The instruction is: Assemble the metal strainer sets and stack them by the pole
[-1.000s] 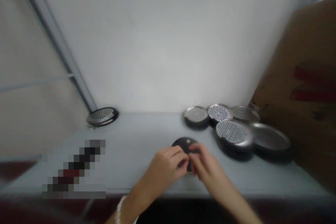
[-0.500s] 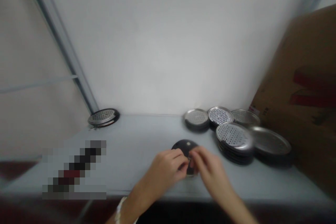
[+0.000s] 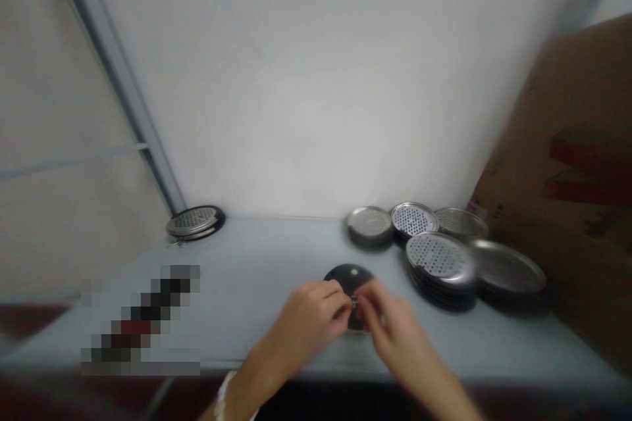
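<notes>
A dark round disc (image 3: 349,274) lies on the white table (image 3: 257,276) just in front of me. Both hands meet over its near edge. My left hand (image 3: 313,317) is curled, its fingertips pinching a small shiny part at the disc's centre. My right hand (image 3: 390,322) faces it with fingers closed on the same small part. The disc's near half is hidden under my fingers.
Several stacks of perforated metal discs (image 3: 439,255) stand at the right back, beside a brown cardboard box (image 3: 567,164). One more perforated disc (image 3: 193,221) sits at the far left corner by a metal post (image 3: 113,72). A blurred-out patch (image 3: 141,319) covers the table's left front.
My hands have stayed over the dark disc, with the fingertips drawn closer together on the small part. The view has shifted slightly.
</notes>
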Demonstrator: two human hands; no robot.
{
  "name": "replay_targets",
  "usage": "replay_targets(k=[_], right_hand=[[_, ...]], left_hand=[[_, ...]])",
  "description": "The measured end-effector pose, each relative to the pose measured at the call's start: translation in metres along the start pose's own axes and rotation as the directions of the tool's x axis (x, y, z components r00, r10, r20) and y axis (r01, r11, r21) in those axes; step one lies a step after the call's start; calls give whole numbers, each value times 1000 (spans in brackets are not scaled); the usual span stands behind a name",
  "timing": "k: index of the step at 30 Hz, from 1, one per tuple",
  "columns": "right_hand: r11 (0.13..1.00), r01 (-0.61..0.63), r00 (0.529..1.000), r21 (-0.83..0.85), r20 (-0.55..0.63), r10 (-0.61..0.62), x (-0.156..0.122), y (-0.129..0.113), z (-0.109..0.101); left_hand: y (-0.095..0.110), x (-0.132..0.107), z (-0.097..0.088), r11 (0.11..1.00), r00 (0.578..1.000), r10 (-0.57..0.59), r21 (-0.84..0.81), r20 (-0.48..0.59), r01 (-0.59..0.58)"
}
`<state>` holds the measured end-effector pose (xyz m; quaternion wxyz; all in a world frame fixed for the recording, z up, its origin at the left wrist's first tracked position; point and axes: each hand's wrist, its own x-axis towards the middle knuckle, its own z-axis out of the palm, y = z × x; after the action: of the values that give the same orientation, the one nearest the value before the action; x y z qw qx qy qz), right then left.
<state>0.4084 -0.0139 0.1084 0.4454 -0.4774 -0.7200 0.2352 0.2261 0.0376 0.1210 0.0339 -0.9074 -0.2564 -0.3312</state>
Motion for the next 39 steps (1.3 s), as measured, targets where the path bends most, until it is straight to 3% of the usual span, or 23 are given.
replay_targets(k=[10,15,19,23,28,34,39], right_hand=[[999,-37,999,-22,27,38,0,-7,-1],[996,-68,997,61,-21,69,1,-6,-1],[938,-134,987,319,-43,155,3,-10,-5],[852,-126,984,509,-46,173,4,-17,-8],[835,-132,987,535,-10,162,4,-20,-8],[861,-101,988,498,-50,144,2,-21,-7],[887,-107,990,450,-33,136,1,-21,-8]], left_hand=[[-2,-2,3,999,999,-6,52,43,4],[1,1,-1,983,994,-111,-148,24,113],[9,9,-14,833,955,-294,-479,41,277],[12,14,-21,654,925,-359,-674,123,343],[10,12,-21,562,897,-409,-728,168,393],[7,9,-23,423,856,-397,-761,333,492],[4,9,-24,433,857,-433,-769,281,471]])
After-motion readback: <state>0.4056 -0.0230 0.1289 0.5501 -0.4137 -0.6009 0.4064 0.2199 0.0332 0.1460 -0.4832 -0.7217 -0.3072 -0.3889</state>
